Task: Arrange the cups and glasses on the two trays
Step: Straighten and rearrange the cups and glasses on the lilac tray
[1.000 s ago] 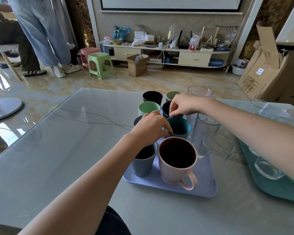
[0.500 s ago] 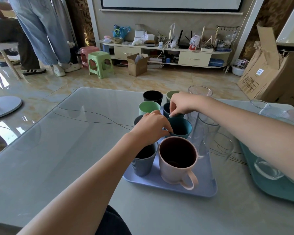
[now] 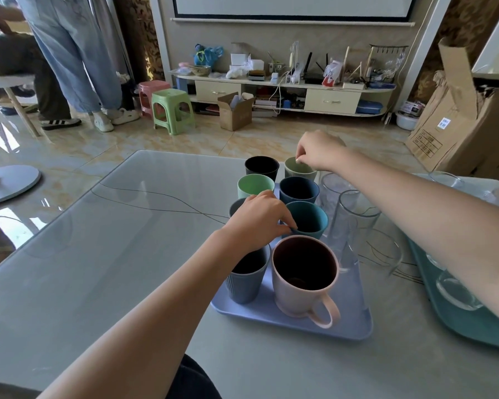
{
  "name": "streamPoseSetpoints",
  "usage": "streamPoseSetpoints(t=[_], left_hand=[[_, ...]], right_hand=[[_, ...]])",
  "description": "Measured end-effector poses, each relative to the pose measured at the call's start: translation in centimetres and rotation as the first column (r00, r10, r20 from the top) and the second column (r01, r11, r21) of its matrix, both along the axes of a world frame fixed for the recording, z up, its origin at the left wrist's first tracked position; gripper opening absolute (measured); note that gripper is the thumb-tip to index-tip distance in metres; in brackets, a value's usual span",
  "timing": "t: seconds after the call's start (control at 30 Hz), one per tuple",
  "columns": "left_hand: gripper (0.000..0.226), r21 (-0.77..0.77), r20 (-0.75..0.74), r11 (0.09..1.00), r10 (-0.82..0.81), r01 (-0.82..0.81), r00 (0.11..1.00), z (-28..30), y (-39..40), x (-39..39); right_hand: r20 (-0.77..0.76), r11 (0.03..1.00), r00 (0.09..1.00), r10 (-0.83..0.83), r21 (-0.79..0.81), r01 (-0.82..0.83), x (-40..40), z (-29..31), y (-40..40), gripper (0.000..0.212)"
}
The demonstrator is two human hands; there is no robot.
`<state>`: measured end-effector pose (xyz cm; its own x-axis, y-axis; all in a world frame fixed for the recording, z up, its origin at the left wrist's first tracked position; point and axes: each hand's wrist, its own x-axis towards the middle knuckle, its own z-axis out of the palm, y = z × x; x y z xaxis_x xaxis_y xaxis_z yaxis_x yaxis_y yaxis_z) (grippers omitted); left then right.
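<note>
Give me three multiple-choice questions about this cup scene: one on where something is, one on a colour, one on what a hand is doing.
1. Where is the pink mug?
A. near end of the lavender tray
B. on the floor
C. on the teal tray

2. What colour is the cup under the right hand?
A. red
B. pale green
C. yellow

3. What is the left hand doing?
A. lying flat on the table
B. pinching the teal cup at its rim
C. lifting a glass

Answers: A, it stands nearest the camera; B, its pale green cup shows below the fingers; B, fingertips close on the rim.

grey cup (image 3: 234, 205): mostly behind left hand (image 3: 258, 218)
teal tray (image 3: 470, 323): cut by right edge
glass (image 3: 455, 289): partly under right forearm
</note>
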<state>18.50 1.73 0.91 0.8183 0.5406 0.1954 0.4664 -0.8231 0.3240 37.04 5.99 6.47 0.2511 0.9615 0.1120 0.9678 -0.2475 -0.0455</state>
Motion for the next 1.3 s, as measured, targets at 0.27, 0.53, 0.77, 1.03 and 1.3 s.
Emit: streamPoseSetpoints(t=[0.27, 0.53, 0.77, 1.03, 1.3], left_hand=[[0.021, -0.023, 0.013, 1.000, -0.008, 0.008, 1.000, -0.4, 0.4, 0.2], [0.020, -0.034, 0.025, 0.999, -0.027, 0.027, 0.999, -0.4, 0.4, 0.0], [0.020, -0.020, -0.001, 0.999, -0.034, 0.034, 0.999, -0.1, 0.1, -0.1], [0.019, -0.004, -0.011, 0.999, -0.039, 0.039, 0.999, -0.1, 0.1, -0.2], [0.024, -0.038, 0.008, 0.999, 0.011, -0.011, 1.000, -0.4, 0.3, -0.2]], right_hand=[[-0.044, 0.987, 0.998, -0.038, -0.155, 0.031, -0.4, -2.7, 2.4, 0.030], [-0.120, 0.971, 0.992, 0.028, -0.232, -0.056, -0.3, -2.0, 2.4, 0.028], [-0.111, 0.956, 0.993, 0.028, -0.287, -0.059, -0.5, -1.7, 2.2, 0.021], [-0.082, 0.960, 0.996, 0.018, -0.277, -0.040, -0.4, -1.7, 2.1, 0.033], [-0.185, 0.996, 0.982, 0.033, -0.076, -0.048, 0.8, -0.9, 1.8, 0.026]])
